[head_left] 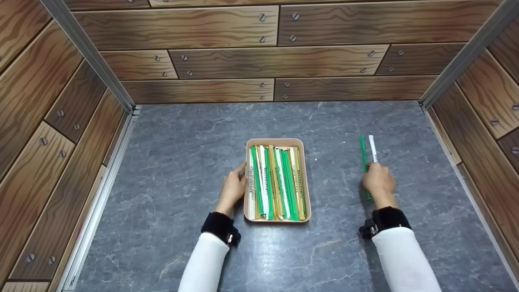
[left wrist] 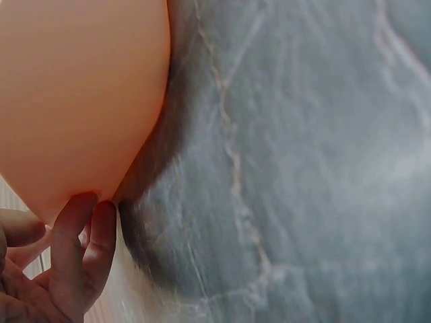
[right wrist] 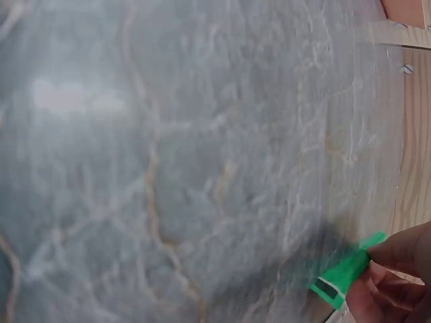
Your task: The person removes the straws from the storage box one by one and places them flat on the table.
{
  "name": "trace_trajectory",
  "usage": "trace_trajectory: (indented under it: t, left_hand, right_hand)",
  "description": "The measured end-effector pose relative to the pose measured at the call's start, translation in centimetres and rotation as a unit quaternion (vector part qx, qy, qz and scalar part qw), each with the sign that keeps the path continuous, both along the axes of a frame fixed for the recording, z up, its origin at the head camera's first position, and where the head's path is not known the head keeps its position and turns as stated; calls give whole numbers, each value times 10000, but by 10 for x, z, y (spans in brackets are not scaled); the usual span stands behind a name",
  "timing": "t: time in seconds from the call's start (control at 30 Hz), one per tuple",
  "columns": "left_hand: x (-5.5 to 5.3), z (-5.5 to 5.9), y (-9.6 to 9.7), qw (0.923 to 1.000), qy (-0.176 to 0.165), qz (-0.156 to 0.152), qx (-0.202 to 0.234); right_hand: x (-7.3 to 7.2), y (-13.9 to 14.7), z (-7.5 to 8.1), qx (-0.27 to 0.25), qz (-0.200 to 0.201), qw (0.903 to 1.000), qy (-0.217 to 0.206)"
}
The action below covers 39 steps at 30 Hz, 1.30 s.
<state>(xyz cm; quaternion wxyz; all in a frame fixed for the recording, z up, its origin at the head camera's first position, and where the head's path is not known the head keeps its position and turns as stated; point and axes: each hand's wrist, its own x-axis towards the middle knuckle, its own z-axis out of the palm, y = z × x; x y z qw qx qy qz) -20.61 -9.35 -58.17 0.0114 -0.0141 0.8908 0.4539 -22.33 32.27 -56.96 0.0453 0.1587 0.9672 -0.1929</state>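
In the head view, a tan tray (head_left: 307,190) holds several long wrapped straws (head_left: 265,182) in green, white and gold, lying lengthwise. My left hand (head_left: 233,186) is at the tray's left side, fingertips touching its outer wall; the left wrist view shows the fingers (left wrist: 74,235) against the smooth tray wall (left wrist: 81,101). Right of the tray, my right hand (head_left: 379,181) pinches a green wrapped straw (head_left: 363,148) between thumb and fingers. A white wrapped straw (head_left: 372,148) runs beside it under the hand; whether it is held too is hidden. The green straw's end (right wrist: 337,279) shows in the right wrist view.
The grey marbled tabletop (head_left: 182,154) lies under everything. Wood-patterned panels (head_left: 227,63) stand behind, left and right, with metal rails (head_left: 97,190) along the corners and edges. A black strap (head_left: 391,219) is on each wrist.
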Motion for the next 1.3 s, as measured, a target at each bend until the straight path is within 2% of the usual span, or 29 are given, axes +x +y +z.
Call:
trace_trajectory:
  t: [0.23, 0.43, 0.57, 0.7, 0.83, 0.97, 1.13, 1.23, 1.3]
  left_hand:
    - [0, 1, 0, 10000, 3, 62, 40]
    - [0, 1, 0, 9998, -78, 43, 182]
    - [1, 1, 1, 9998, -160, 61, 116]
    - [2, 3, 2, 9998, -156, 53, -127]
    - [3, 7, 3, 9992, -169, 17, -373]
    - [3, 10, 4, 9988, -226, -40, -422]
    - [2, 12, 6, 9989, -293, -13, -365]
    - [0, 12, 9, 9988, -355, -37, -334]
    - [0, 12, 10, 9986, -420, -83, -307]
  right_hand:
    - [-4, 2, -1, 314, -185, 9993, -100]
    - [-6, 4, -2, 569, -296, 9979, 56]
    - [-7, -2, -4, 701, -383, 9962, 349]
    - [-6, -24, -4, 585, -213, 9938, 926]
    - [1, -57, 1, 150, 343, 9895, 1398]
    - [8, -94, 8, -323, 1132, 9788, 1676]
    - [14, -137, 11, -968, 2193, 9551, 1741]
    - [19, -159, 11, -1296, 2817, 9375, 1578]
    - [23, -172, 11, -1337, 3189, 9274, 1428]
